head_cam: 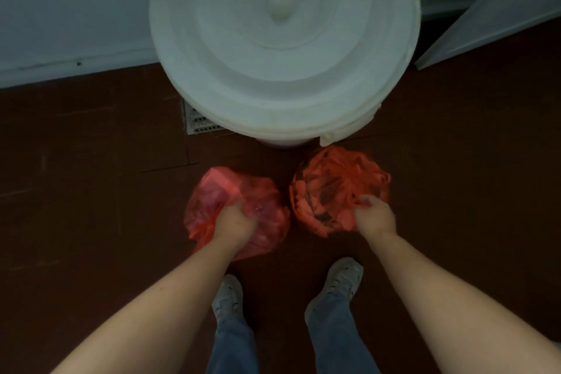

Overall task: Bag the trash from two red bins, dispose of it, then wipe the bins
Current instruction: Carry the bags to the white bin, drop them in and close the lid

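The left hand is curled tight, fingers bunched round the gathered top of a red plastic bag, the left bag. The right hand is also closed, fingertips pinching the twisted neck of a second red bag, the right bag. Both arms are bare and reach straight down and forward.

The two bags sit side by side, just apart, low over the dark reddish-brown floor. I cannot tell whether they rest on it or hang just above it. The left bag is thin, translucent and crinkled. Its contents are blurred, apart from a pale boxy corner pressing against the film at the upper left. The right bag is fuller and rounder, and orange-red flat pieces mixed with dark scraps show through its plastic.

Directly beyond the bags stands a large white bucket, round and smooth-sided. It is covered by a stepped, ringed lid with a rounded knob in the middle. A perforated metal drain grate shows in the floor at the bucket's left edge. Behind is a pale wall, and a pale door leans in at the upper right.

Below the hands are two light-coloured shoes and blue jeans.
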Tool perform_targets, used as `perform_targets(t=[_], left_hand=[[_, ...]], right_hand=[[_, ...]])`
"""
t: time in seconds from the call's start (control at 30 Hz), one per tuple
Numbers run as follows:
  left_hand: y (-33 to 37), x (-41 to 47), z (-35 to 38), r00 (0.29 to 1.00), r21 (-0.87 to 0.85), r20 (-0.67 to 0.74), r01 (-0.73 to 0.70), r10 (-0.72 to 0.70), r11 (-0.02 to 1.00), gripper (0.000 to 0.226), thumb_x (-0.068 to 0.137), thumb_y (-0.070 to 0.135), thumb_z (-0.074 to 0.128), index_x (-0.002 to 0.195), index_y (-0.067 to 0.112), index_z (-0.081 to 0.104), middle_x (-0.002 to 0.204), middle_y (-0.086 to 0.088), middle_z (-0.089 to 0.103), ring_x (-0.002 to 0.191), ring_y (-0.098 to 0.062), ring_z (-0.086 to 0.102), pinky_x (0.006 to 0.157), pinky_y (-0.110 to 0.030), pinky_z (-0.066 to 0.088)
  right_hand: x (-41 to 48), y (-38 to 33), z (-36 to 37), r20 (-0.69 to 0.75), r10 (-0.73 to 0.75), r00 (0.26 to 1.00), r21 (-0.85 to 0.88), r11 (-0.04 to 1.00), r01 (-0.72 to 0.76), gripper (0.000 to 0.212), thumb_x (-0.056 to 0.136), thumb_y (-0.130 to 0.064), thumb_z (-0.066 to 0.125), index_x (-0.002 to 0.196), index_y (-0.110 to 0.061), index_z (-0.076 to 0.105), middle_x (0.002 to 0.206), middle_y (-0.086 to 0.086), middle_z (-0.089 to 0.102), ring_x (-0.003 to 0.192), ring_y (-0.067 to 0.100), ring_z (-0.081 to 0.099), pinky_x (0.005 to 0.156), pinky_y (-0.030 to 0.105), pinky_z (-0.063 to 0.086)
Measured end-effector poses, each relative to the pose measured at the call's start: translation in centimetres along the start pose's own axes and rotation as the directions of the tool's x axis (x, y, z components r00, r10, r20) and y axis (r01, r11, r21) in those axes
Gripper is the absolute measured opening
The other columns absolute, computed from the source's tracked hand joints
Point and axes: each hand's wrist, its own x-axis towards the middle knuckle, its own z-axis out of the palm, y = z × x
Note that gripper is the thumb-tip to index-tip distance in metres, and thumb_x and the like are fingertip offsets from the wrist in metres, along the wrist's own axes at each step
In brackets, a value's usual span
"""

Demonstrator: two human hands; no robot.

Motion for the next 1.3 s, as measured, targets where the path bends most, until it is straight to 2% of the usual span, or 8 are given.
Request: perform_targets(t=[0.27,0.4,0.53,0.63,0.8,0.97,1.1,1.3], left_hand=[[4.9,-2.1,-5.3,0.993,-0.011,-0.109,0.038,-0.039,0.999,0.037,0.091,0.018,0.063,0.127,0.011,0.065,0.123,-0.016,0.068,0.118,-0.033,0.061,0.094,-0.032,0.043],[10.0,-3.0,-10.4,0.979,-0.051,-0.194,0.046,-0.055,0.998,0.047,0.090,0.019,0.059,0.136,0.010,0.060,0.130,-0.014,0.065,0.125,-0.032,0.057,0.103,-0.034,0.042],[15.6,-3.6,-15.4,0.963,-0.084,-0.267,0.002,-0.024,0.996,0.039,0.091,0.023,0.058,0.128,0.011,0.063,0.123,-0.011,0.066,0.117,-0.031,0.061,0.097,-0.036,0.046],[19.2,-4.2,-17.9,0.955,-0.091,-0.298,-0.029,0.001,0.995,0.042,0.092,0.024,0.060,0.132,0.010,0.060,0.127,-0.011,0.065,0.118,-0.030,0.061,0.098,-0.035,0.046],[24.0,-4.8,-19.7,0.944,-0.119,-0.328,-0.060,0.018,0.991,0.041,0.093,0.025,0.059,0.132,0.014,0.059,0.126,-0.007,0.065,0.116,-0.027,0.060,0.094,-0.033,0.044],[26.5,-3.9,-19.5,0.945,-0.114,-0.321,-0.099,0.058,0.989,0.041,0.095,0.030,0.058,0.134,0.017,0.056,0.125,-0.005,0.064,0.113,-0.025,0.060,0.093,-0.035,0.047],[27.1,-1.3,-19.2,0.951,-0.103,-0.296,-0.124,0.088,0.987,0.043,0.097,0.032,0.058,0.136,0.017,0.053,0.124,-0.005,0.062,0.109,-0.023,0.061,0.083,-0.030,0.045],[27.0,3.3,-18.0,0.965,-0.069,-0.242,-0.117,0.097,0.991,0.044,0.097,0.029,0.059,0.138,0.015,0.052,0.120,-0.007,0.063,0.111,-0.024,0.059,0.086,-0.025,0.039]], right_hand=[[-2.8,-6.0,-5.1,-0.044,-0.052,0.998,-0.015,0.999,0.051,0.042,0.090,-0.007,0.059,0.131,-0.009,0.065,0.135,0.013,0.064,0.128,0.030,0.057,0.106,0.030,0.040],[-4.3,-11.2,-9.5,-0.074,-0.093,0.993,0.015,0.995,0.094,0.039,0.091,-0.011,0.059,0.129,-0.010,0.066,0.132,0.011,0.066,0.126,0.029,0.058,0.102,0.030,0.041],[-5.3,-17.4,-13.4,-0.106,-0.146,0.984,0.052,0.987,0.152,0.039,0.091,-0.012,0.058,0.129,-0.013,0.066,0.131,0.008,0.067,0.125,0.028,0.059,0.101,0.030,0.042],[-5.7,-21.1,-15.3,-0.078,-0.190,0.979,0.075,0.978,0.195,0.034,0.090,-0.014,0.059,0.123,-0.015,0.069,0.128,0.008,0.068,0.121,0.029,0.061,0.093,0.030,0.044],[-6.1,-25.5,-17.3,0.019,-0.260,0.965,0.114,0.960,0.256,0.040,0.091,-0.014,0.059,0.130,-0.013,0.066,0.132,0.008,0.065,0.123,0.029,0.058,0.095,0.028,0.043],[-5.3,-27.4,-17.5,0.079,-0.286,0.955,0.161,0.949,0.271,0.037,0.089,-0.016,0.060,0.125,-0.016,0.068,0.123,0.005,0.067,0.115,0.026,0.061,0.095,0.030,0.047],[-3.7,-27.7,-15.8,0.112,-0.287,0.951,0.204,0.943,0.261,0.031,0.088,-0.018,0.059,0.118,-0.020,0.068,0.117,0.003,0.068,0.110,0.027,0.065,0.101,0.047,0.052],[-1.5,-25.7,-12.1,0.143,-0.293,0.945,0.277,0.929,0.246,0.025,0.091,-0.018,0.057,0.112,-0.026,0.065,0.112,-0.001,0.068,0.107,0.025,0.067,0.102,0.049,0.052]])
